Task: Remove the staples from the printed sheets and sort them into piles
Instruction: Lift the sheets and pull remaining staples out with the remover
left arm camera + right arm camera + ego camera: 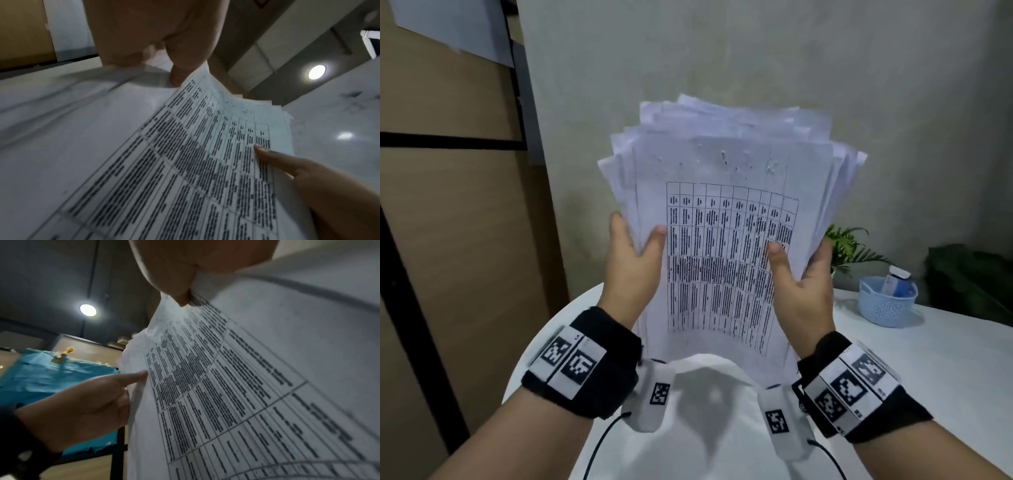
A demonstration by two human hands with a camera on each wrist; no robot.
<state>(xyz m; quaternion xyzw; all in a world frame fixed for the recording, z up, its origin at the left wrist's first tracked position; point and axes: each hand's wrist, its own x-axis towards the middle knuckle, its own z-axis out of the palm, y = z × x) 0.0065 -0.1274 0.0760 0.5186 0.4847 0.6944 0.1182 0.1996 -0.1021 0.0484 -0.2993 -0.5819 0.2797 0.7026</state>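
A thick stack of printed sheets (722,212) stands upright above the white table (928,359), its front page a black table of text with staple marks near the top edge. My left hand (633,253) grips the stack's left edge, thumb on the front page. My right hand (801,274) grips the right edge, thumb on the printed table. In the left wrist view the stack (185,162) fills the frame, with my left thumb (185,68) at its edge and the right thumb (267,152) across the page. The right wrist view shows the same sheets (236,386) and my left hand (92,402) at their far edge.
A light blue plastic basket (887,301) with a bottle in it stands on the table at the right, with green plant leaves (849,246) behind it. A grey wall rises behind the table; wooden panels stand at the left. The stack's lower edge is near the table.
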